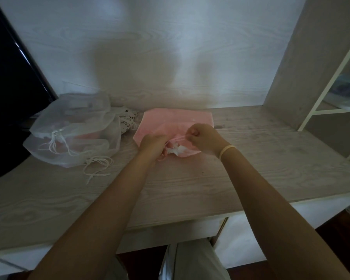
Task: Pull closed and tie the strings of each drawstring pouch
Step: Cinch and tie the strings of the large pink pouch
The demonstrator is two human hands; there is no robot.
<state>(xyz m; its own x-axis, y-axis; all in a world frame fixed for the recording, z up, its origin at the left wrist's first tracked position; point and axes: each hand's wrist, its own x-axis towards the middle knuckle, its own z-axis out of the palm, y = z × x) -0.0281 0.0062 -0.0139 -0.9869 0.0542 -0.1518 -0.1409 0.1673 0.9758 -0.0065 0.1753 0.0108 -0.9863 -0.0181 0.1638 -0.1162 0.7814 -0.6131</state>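
Lying flat at the centre of a pale wood-grain surface (251, 170), a pink fabric drawstring pouch (176, 120) has its gathered mouth toward the person, white material showing inside. The left hand (153, 145) curls its fingers around the bunched mouth. The right hand (203, 138), at the pouch's three o'clock, pinches a thin pink drawstring (180, 137) pulled taut. At nine o'clock sit translucent white mesh pouches (73, 130) with loose white cords (97, 164), a patterned white pouch (127, 120) behind them.

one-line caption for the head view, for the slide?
Both hands, left and right, pull the pink pouch drawstring on a wooden desk.
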